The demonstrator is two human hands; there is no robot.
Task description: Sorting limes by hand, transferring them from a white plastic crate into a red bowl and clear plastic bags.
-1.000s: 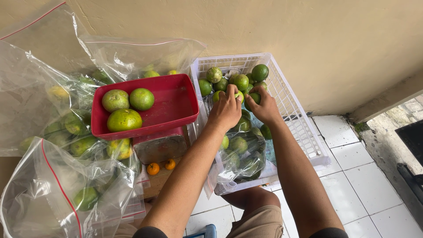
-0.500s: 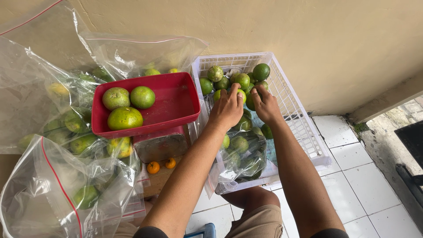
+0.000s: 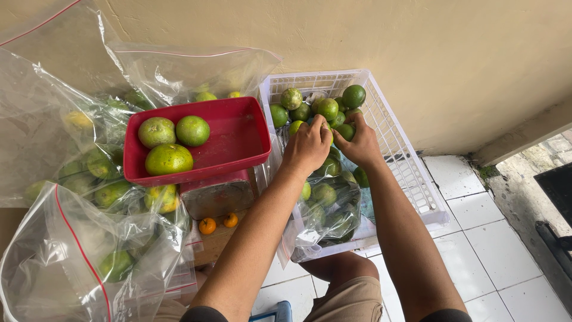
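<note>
Both my hands reach into a white plastic crate point(image 3: 411, 173) full of green citrus fruits point(image 3: 328, 108). My left hand point(image 3: 307, 146) curls over a fruit in the pile, fingers closed around it. My right hand point(image 3: 359, 143) rests beside it, fingers bent down among the fruits; what it grips is hidden. A clear plastic bag point(image 3: 325, 209) with more green fruits lies in the crate's near half, under my wrists. To the left, a red tray point(image 3: 232, 140) on a scale holds three green fruits point(image 3: 170, 158).
Large clear zip bags point(image 3: 71, 137) with green fruits surround the scale on the left. Two small orange fruits point(image 3: 217, 223) lie below the scale body point(image 3: 217, 194). A beige wall stands behind. White floor tiles point(image 3: 494, 238) lie at right, my knee point(image 3: 345, 274) below.
Both hands stay in the fruit pile; the left hand has closed a little more over a fruit. The view has shifted slightly.
</note>
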